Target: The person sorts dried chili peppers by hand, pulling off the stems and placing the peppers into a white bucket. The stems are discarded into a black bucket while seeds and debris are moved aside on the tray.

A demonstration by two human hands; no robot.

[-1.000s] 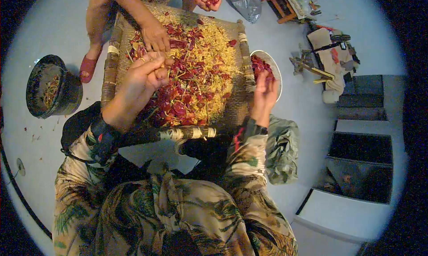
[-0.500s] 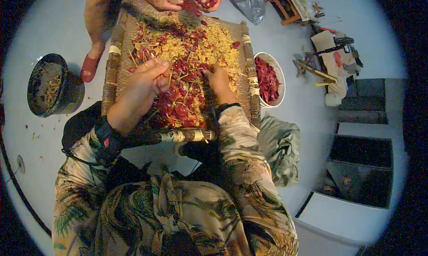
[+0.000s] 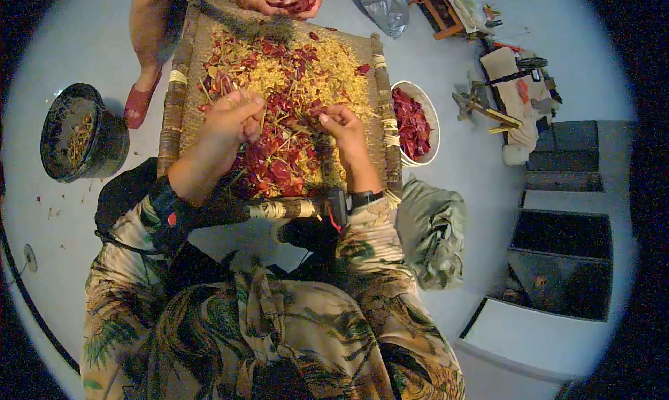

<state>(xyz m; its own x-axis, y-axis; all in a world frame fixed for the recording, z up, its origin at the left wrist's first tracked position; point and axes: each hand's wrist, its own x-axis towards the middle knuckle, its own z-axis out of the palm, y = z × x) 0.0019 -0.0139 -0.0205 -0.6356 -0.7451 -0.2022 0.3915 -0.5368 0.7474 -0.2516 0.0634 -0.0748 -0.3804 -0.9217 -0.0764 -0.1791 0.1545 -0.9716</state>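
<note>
A woven tray [image 3: 174, 114] with a wooden frame lies before me, spread with dried red chilies [image 3: 279, 173] and yellow seeds [image 3: 341, 69]. Over its left half my left hand [image 3: 233, 125] is closed, thumb against the fingers. A thin pale stalk shows by its fingertips, but what lies inside the fist is hidden. My right hand [image 3: 346, 132] pinches a dark red dried chili [image 3: 316, 113] between thumb and fingers, just above the pile. Thin stems are mixed among the chilies.
Across the tray, another person's hands [image 3: 289, 3] hold red chilies. A white bucket [image 3: 436, 132] of chilies stands right of the tray. At left is a black bucket [image 3: 115, 149] with stems in it. A greenish sack [image 3: 435, 240] lies near my right side.
My right hand has turned, with its fingers lifted and the chili showing at their tips. My left hand stays about where it was. The other person's hands have come together.
</note>
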